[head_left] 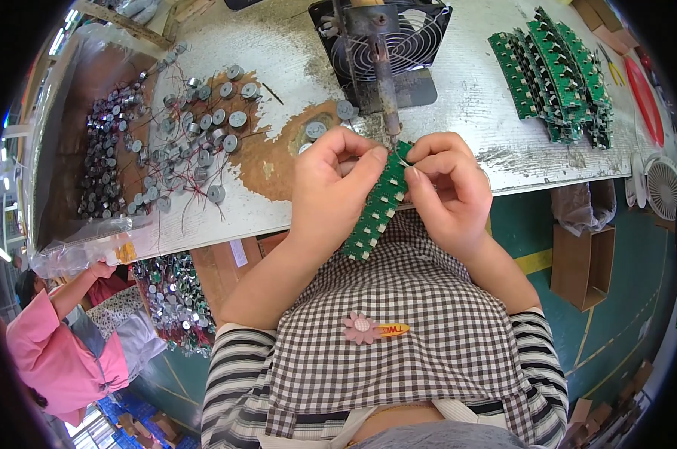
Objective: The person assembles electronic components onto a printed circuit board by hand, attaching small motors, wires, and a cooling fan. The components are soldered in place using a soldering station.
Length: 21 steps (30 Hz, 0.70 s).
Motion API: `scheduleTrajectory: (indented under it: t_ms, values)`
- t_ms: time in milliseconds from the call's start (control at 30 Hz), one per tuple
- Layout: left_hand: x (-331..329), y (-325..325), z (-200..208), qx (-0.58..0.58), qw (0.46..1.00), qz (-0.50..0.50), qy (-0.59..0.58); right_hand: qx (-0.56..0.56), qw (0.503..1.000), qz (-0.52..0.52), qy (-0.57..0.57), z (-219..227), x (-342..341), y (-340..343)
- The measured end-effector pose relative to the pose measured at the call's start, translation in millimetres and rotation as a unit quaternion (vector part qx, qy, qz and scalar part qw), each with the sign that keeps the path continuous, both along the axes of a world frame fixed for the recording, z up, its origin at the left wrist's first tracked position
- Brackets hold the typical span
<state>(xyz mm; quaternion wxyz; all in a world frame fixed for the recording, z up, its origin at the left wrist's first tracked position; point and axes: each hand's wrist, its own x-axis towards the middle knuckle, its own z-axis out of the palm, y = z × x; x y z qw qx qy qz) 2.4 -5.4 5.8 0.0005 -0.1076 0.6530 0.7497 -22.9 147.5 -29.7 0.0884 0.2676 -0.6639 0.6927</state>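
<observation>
Both hands meet over the near edge of the worn white workbench [458,67], just in front of the person's checked apron. The left hand [329,187] is closed around a long green strip of circuit boards [376,209], thumb and fingers pinching its far end while the rest of the strip hangs down and leftward toward the apron. The right hand [447,187] is curled tight at the same far end of the strip, its thumb and forefinger pressed together on something very fine, perhaps a thin wire or lead, though it is too small to make out. The two hands are touching or nearly so at the fingertips.

Just beyond the fingers stands a soldering iron [386,82] fixed in a holder, its tip pointing down toward the strip's far end. Behind it lies a small black fan [421,37] with a wire grille. To the far right sits a stack of green circuit boards [559,75] set on edge in rows. To the left, many small round metal components [204,127] with red and black leads are scattered over a brown worn patch of the bench, and more fill a clear plastic bag [99,157] at the left edge. Lower left, another person in a pink sleeve [54,344] sits well apart
</observation>
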Motion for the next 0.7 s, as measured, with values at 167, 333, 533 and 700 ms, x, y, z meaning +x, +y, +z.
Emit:
scheduleTrajectory:
  t_ms: [167,333,533,700]
  values:
    - [-2,1,3,-0.017,0.999,0.008,0.031,0.034,0.999,-0.009,0.040,9,-5,2]
    - [4,4,-1,-0.032,0.999,0.009,0.028,0.012,1.000,-0.002,0.028,0,1,2]
    - [6,3,-6,-0.004,0.999,0.001,0.043,-0.063,0.998,0.006,-0.023,-5,5,2]
    - [5,1,-5,-0.003,0.999,-0.016,0.037,-0.015,1.000,-0.014,-0.005,-4,4,0]
